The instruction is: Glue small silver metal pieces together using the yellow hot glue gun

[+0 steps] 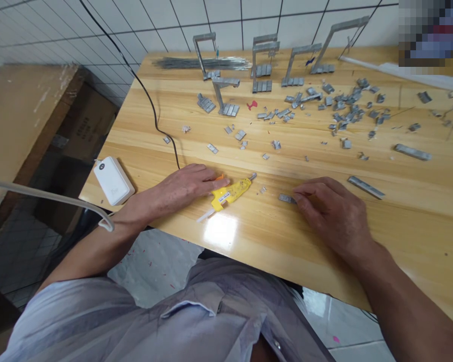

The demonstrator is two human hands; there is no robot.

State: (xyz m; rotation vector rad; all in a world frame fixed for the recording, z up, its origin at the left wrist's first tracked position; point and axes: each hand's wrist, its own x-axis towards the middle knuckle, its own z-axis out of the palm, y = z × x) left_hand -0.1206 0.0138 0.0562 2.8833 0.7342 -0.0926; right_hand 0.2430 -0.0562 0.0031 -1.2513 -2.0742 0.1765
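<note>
My left hand (pixel 196 181) is closed around the handle end of a yellow hot glue gun (pixel 232 193), which lies low over the wooden table. An orange part shows by my fingers, and a clear glue stick (pixel 206 216) pokes out of the gun's back. Its metal nozzle points up and right, toward a few tiny scraps (pixel 263 190). To the right, the thumb and fingers of my right hand (pixel 330 208) pinch the end of a small flat grey piece (pixel 286 198) at the table surface. My fingertips hide part of that piece.
Several grey angled stands (pixel 228 98) rise along the back, near a bundle of thin rods (pixel 173 63). Loose grey pieces (pixel 349 113) are scattered at right. Two grey bars (pixel 366 187) lie beyond my right hand. A white power bank (pixel 114 181) and black cable (pixel 151 103) are at left.
</note>
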